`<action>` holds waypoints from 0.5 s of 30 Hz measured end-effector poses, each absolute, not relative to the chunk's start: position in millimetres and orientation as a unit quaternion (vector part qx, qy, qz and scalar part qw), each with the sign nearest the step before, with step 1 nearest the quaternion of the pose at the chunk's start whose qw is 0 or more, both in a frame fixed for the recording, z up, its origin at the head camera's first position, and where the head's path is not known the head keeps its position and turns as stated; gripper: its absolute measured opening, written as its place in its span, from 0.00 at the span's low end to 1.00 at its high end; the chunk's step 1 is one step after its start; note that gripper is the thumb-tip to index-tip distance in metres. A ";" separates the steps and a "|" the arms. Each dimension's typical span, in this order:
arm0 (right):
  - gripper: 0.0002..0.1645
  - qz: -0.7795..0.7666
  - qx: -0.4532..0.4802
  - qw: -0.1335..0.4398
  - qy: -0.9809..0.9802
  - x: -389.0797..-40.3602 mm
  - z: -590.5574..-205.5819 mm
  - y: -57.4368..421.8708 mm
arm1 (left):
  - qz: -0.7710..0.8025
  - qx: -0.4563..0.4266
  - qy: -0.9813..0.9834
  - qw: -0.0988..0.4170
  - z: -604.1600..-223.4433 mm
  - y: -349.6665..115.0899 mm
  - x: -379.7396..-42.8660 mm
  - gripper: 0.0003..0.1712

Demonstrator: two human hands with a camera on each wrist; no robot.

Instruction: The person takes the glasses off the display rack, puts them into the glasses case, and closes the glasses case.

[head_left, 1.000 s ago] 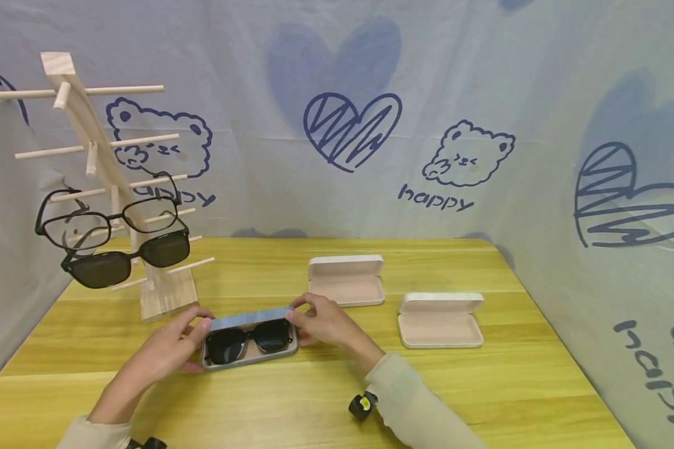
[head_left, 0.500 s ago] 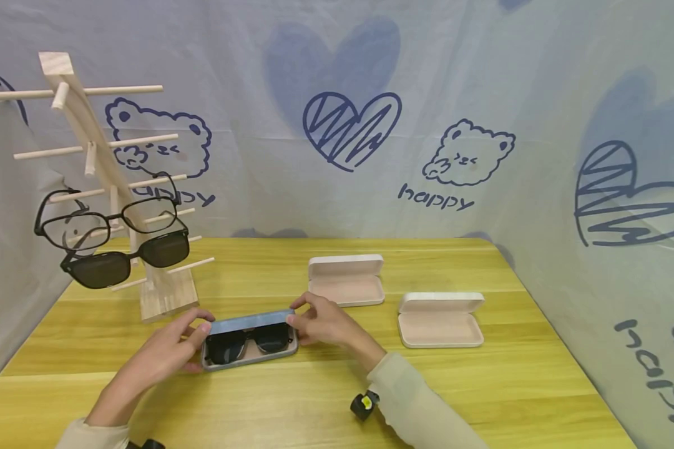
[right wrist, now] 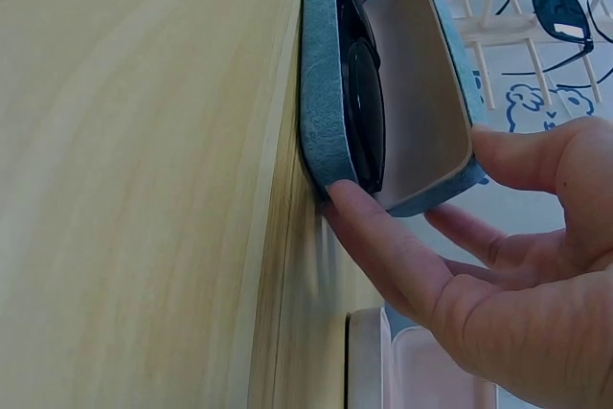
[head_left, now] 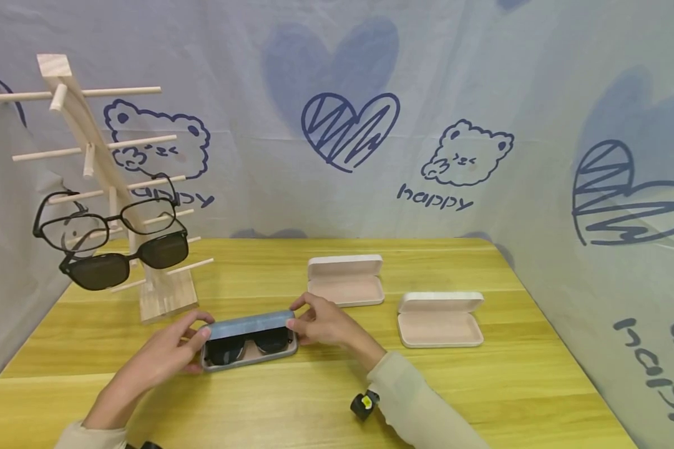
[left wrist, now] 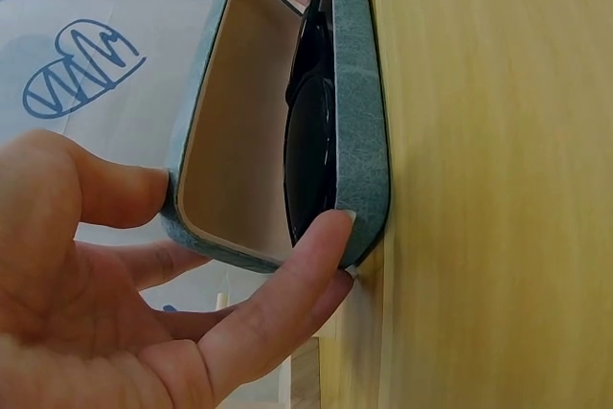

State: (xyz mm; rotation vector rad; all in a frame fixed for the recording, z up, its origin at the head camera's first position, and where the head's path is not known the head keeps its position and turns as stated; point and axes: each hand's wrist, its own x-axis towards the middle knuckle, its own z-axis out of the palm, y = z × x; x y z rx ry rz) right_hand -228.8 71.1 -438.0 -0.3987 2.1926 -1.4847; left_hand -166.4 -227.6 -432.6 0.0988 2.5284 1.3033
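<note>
A blue-grey glasses case [head_left: 251, 324] sits on the table with its lid tilted partway down. Black sunglasses [head_left: 226, 352] lie inside, their upper part covered by the lid in the head view. My left hand [head_left: 165, 352] holds the case's left end, thumb on the lid's edge and other fingers at the end and base. At the opposite end my right hand [head_left: 328, 323] grips it likewise. Both wrist views show the pale lining of the lid [left wrist: 235, 107] and the dark lenses [right wrist: 366, 112] in the base, with a gap between lid and base.
A wooden glasses stand [head_left: 165, 293] at the left carries clear-lens black glasses [head_left: 112, 218] and another pair of sunglasses [head_left: 163, 251]. Two white cases, one farther back [head_left: 345, 290] and one to the right [head_left: 440, 329], stand with lids raised. Printed cloth [head_left: 247, 156] hangs behind the table.
The lid of the blue-grey case has swung down toward the front, covering more of the sunglasses. Both hands stay at the case's ends; their thumbs have moved slightly with the lid.
</note>
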 end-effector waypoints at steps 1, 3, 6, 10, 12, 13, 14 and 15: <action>0.20 -0.540 -0.145 0.230 0.797 -228.4 -437.6 71.1 | 0.453 0.036 0.878 0.147 -432.7 -227.7 -166.1 0.21; 0.20 -0.539 -0.146 0.231 0.797 -227.7 -437.0 71.1 | 0.455 0.038 0.878 0.146 -432.7 -227.7 -165.5 0.21; 0.20 -0.536 -0.149 0.229 0.799 -226.7 -435.9 71.4 | 0.456 0.038 0.877 0.145 -432.8 -227.6 -165.1 0.21; 0.19 -0.532 -0.152 0.229 0.801 -226.9 -435.7 72.0 | 0.457 0.039 0.877 0.143 -432.9 -227.6 -164.8 0.21; 0.19 -0.529 -0.152 0.231 0.803 -227.0 -435.9 72.2 | 0.458 0.041 0.876 0.144 -432.8 -227.7 -164.5 0.20; 0.19 -0.527 -0.152 0.231 0.804 -227.1 -436.1 72.3 | 0.459 0.042 0.876 0.144 -432.8 -227.9 -164.3 0.20; 0.19 -0.525 -0.152 0.232 0.805 -226.9 -436.3 72.4 | 0.459 0.042 0.876 0.144 -432.9 -228.0 -163.9 0.20; 0.19 -0.524 -0.152 0.232 0.805 -226.6 -436.4 72.5 | 0.459 0.043 0.875 0.145 -433.0 -228.1 -163.6 0.20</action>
